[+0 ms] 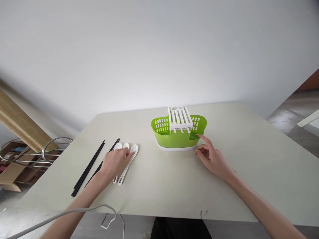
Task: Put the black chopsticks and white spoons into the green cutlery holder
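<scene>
Over several white spoons [134, 149] at the left of the table hovers my left hand [115, 162], palm down. Its fingers are bent and close round the necks of the spoons, and the thumb lies against the rightmost one. The fingertips are partly hidden, so which spoon is pinched is unclear. Black chopsticks [88, 169] lie slantwise left of this hand, partly behind it. A green basket [171, 141] with a white base and a white slotted rack [181, 119] stands at mid-table. My right hand [210, 156] is beside its right front, index finger stretched to the rim, other fingers curled, holding nothing.
The pale table [159, 186] meets a white wall [159, 59] behind. A grey cable [82, 209] crosses near the front left edge. Off the left side stand a metal rack [37, 157], a cardboard box [15, 169] and a long yellowish panel [22, 122].
</scene>
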{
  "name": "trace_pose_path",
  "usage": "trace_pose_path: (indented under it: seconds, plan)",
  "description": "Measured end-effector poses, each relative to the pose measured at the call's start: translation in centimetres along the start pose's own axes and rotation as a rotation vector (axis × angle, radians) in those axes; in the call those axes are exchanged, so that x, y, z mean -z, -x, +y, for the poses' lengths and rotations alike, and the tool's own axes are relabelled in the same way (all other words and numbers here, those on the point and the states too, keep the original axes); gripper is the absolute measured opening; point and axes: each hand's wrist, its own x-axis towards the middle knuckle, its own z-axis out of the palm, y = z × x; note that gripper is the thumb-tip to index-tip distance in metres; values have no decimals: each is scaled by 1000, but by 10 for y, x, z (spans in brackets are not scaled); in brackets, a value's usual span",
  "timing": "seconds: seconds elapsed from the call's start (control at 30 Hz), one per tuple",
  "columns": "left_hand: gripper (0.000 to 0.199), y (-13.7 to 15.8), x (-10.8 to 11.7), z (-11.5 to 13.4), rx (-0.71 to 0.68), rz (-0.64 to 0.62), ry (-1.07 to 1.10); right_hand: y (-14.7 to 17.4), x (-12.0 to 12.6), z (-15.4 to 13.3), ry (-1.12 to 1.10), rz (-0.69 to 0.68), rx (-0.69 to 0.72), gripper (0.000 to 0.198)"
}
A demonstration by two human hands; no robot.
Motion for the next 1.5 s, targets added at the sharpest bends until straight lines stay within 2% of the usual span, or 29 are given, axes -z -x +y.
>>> trace_pose_path:
  seconds: [0.07, 0.13, 0.2, 0.27, 0.33, 0.43, 0.5, 0.57, 0.67, 0.77, 0.87, 1.1, 1.27, 1.4, 1.5]
  plan:
    - [40, -5, 13, 8, -53, 178, 75, 0, 0, 0, 2, -1, -2, 62]
    - [33, -10, 31, 25, -173, 429, 175, 0, 0, 1, 2, 3, 2, 62]
    - [25, -15, 52, 54, -346, 665, 279, 0, 0, 1, 1, 10, 8, 62]
    - [27, -18, 70, 89, -491, 812, 364, 0, 0, 1, 6, 13, 9, 62]
    - [39, -22, 80, 126, -614, 866, 392, 0, 0, 1, 10, 13, -1, 61]
    - [51, -32, 80, 170, -743, 824, 344, 0, 0, -2, 8, 20, -14, 58]
    - [51, -43, 73, 187, -763, 815, 300, -1, 0, -4, 9, 22, -11, 58]
    - [46, -55, 64, 193, -749, 815, 275, 0, 1, -6, 12, 30, -6, 59]
    - [41, -72, 54, 183, -715, 798, 280, 2, 1, -8, -15, 69, -13, 68]
    - [40, -85, 52, 159, -667, 780, 292, 4, 0, -8, -46, 99, -28, 74]
    - [41, -98, 56, 127, -575, 746, 275, 5, -1, -8, -48, 102, -34, 71]
    - [44, -117, 66, 43, -233, 629, 220, 4, 0, -9, -49, 69, -66, 64]
    - [44, -120, 64, -8, -172, 598, 149, 4, 0, -8, -45, 69, -56, 61]
    - [43, -122, 61, -28, -106, 608, 146, 3, 1, -7, -34, 69, -61, 57]
    - [42, -116, 57, -21, -126, 699, 157, 2, 1, -6, -17, 65, -75, 55]
